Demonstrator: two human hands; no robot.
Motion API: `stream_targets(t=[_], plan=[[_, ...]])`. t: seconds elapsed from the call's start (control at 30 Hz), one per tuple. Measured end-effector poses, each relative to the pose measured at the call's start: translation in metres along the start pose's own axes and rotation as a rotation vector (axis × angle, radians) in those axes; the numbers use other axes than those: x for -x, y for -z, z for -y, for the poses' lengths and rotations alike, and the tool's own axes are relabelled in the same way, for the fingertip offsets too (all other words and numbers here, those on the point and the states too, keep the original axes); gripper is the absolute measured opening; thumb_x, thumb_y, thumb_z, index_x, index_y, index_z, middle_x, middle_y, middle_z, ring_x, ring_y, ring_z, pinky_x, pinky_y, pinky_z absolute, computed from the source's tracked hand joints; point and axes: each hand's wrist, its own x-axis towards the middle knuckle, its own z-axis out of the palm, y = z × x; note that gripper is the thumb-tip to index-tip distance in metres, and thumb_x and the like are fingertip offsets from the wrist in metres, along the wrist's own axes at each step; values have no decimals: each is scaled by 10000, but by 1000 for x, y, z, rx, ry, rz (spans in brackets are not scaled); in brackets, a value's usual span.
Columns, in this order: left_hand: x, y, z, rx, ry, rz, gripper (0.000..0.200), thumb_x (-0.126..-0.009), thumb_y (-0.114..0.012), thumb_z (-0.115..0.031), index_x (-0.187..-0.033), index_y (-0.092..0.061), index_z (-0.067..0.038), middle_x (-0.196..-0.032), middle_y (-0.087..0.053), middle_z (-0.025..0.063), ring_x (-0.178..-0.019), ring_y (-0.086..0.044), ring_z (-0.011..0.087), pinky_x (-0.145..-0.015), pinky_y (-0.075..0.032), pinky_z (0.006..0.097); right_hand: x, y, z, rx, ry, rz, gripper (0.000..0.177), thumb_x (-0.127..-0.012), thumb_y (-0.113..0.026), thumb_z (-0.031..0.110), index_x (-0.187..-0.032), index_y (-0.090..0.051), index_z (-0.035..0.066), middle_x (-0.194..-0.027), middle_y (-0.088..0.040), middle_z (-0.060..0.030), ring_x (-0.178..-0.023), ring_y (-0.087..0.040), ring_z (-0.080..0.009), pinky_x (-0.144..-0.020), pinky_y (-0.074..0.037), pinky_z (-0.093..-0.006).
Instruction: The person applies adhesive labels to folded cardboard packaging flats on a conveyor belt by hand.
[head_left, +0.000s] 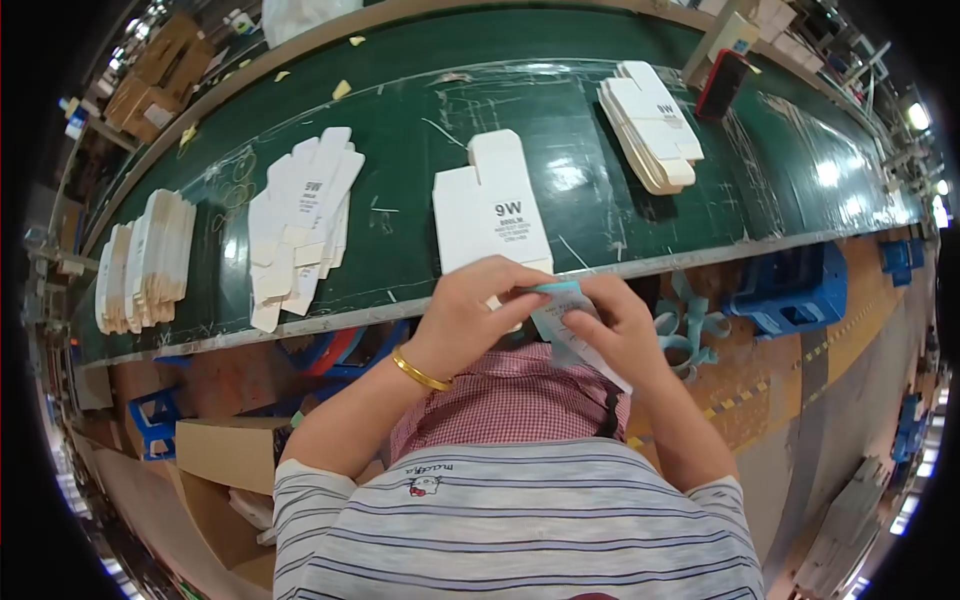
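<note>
A: Far left, blank stack (pixel 150 260), then a fanned pile (pixel 305 215). Thin white card, matte, die-cut flaps.
B: Hands?
A: Left hand (pixel 470 310) curls closed, pinching the paper slip (pixel 572 340). Right hand (pixel 625 330) is closed on its other edge. Slip is at lower centre, just under the flat 9W carton (pixel 490 210) on the glossy, scratched green belt (pixel 400 100).
B: Thin paper, so I'd grip near the edges and keep the corners square and taut.
</note>
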Motion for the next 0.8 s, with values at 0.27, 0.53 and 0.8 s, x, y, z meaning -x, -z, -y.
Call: stream_targets(t=[0.27,0.53,0.8], plan=[[-21,-4,1,112,20,-17,237,-850,-713,-105,-1076,-719,-32,-983,-697,86,-814,-640,142,-718,-518,255,-25,18,17,-114,-361,145,219,-891,-691,192,-993,-695,-2,-805,-654,-50,-736,-574,-93,-658,-459,-253],[-28,2,9,365,316,-49,233,-850,-716,-69,-1079,-713,-26,-1032,-647,32,-855,-603,82,-762,-503,218,-29,-7,2,-243,-447,65,238,-929,-655,207,-1017,-688,-12,-829,-643,-22,-767,-560,-72,-662,-448,-235],[-32,11,20,260,365,16,224,-840,-730,-82,-1057,-722,-28,-1015,-639,22,-825,-580,62,-738,-485,206,-31,-16,-4,-160,-315,85,186,-941,-605,106,-1076,-668,-5,-940,-645,-45,-831,-578,-90,-730,-465,-253]])
